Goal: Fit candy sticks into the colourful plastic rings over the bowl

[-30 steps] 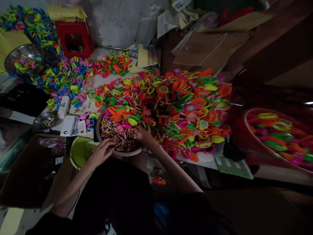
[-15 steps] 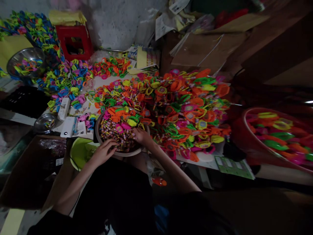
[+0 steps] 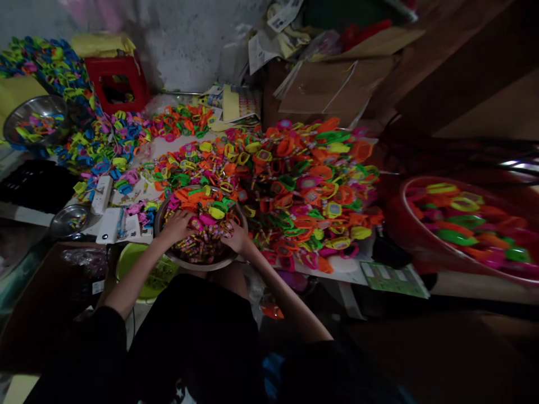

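Both your hands are down in the round metal bowl (image 3: 191,262) at the bench (image 3: 168,143) edge right in front of you: left hand (image 3: 179,223) on the bowl's left side, right hand (image 3: 236,238) on its right, both resting on the small striped sticks (image 3: 201,247) that fill it. Your fingers look loosely curled into the sticks, but it's too dim to tell if either hand has actually got hold of one. Just past the bowl there's a huge pile of neon plastic toys (image 3: 303,185), and a red basin (image 3: 446,266) with more sits well off to your right.
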Action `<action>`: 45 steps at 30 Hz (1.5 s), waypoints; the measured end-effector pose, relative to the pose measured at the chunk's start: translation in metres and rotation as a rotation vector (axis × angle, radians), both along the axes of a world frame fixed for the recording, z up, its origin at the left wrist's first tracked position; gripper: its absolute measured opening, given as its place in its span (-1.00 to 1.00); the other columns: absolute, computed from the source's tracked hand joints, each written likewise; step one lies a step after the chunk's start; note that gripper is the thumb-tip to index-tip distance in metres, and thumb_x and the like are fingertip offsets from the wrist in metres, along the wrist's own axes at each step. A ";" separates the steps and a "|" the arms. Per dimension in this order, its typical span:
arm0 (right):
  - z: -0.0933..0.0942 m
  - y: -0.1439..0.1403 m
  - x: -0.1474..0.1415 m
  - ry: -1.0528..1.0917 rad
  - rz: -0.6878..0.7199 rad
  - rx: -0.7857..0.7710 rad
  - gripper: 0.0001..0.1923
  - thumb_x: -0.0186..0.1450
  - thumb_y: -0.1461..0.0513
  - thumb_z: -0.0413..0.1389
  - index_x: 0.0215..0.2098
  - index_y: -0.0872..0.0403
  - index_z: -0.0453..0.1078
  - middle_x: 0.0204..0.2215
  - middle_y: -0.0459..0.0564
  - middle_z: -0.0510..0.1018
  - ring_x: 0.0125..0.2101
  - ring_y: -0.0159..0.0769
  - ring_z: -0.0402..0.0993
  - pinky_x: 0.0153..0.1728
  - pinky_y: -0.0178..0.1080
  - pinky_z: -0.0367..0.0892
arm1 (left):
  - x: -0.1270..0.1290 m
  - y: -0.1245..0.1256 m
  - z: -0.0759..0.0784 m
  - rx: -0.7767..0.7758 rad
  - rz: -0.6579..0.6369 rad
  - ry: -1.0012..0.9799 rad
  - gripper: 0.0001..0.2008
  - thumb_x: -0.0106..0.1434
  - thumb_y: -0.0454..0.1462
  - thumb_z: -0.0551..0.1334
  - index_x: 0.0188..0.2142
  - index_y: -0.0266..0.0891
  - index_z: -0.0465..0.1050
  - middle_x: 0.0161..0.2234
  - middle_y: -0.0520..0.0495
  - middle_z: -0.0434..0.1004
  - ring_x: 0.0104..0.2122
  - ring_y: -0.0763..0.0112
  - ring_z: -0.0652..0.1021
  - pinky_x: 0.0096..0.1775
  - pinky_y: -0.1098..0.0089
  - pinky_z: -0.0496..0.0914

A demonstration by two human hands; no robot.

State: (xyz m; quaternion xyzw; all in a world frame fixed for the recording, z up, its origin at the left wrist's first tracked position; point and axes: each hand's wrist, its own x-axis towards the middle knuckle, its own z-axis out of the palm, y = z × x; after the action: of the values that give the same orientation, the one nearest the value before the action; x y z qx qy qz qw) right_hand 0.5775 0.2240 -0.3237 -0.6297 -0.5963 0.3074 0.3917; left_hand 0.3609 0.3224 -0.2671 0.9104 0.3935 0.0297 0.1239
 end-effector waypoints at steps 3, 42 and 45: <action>-0.002 -0.003 -0.003 0.085 -0.003 -0.005 -0.51 0.09 0.19 0.18 -0.01 0.07 0.26 -0.24 0.03 0.55 -0.26 -0.21 0.51 -0.17 -0.11 0.42 | 0.000 0.002 -0.003 0.022 -0.001 -0.019 -0.56 0.12 -0.09 0.31 -0.07 -0.24 0.34 -0.05 -0.18 0.42 0.00 0.06 0.38 0.03 0.13 0.25; 0.141 -0.078 -0.028 -0.739 0.084 0.548 -0.58 0.20 0.40 -0.06 0.04 0.18 0.25 -0.18 0.13 0.49 -0.18 -0.19 0.40 -0.21 -0.24 0.36 | 0.010 -0.098 0.076 0.277 -0.127 -0.412 -0.74 0.35 -0.17 0.05 -0.08 -0.30 0.29 -0.18 -0.20 0.35 -0.14 0.21 0.38 -0.10 0.20 0.34; 0.143 -0.080 -0.029 -0.786 0.066 0.584 -0.57 0.23 0.39 -0.06 0.08 0.23 0.23 -0.15 0.17 0.47 -0.16 -0.17 0.37 -0.19 -0.23 0.34 | 0.010 -0.101 0.081 0.305 -0.157 -0.381 -0.77 0.38 -0.22 0.01 -0.08 -0.29 0.30 -0.20 -0.18 0.35 -0.17 0.24 0.38 -0.11 0.25 0.34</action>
State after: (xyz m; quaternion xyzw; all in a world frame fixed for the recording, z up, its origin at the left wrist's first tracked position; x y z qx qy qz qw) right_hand 0.5489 0.1443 -0.1811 -0.5425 -0.7800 -0.1215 0.2872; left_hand 0.3709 0.2210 -0.1861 0.9244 0.2821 0.2498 0.0589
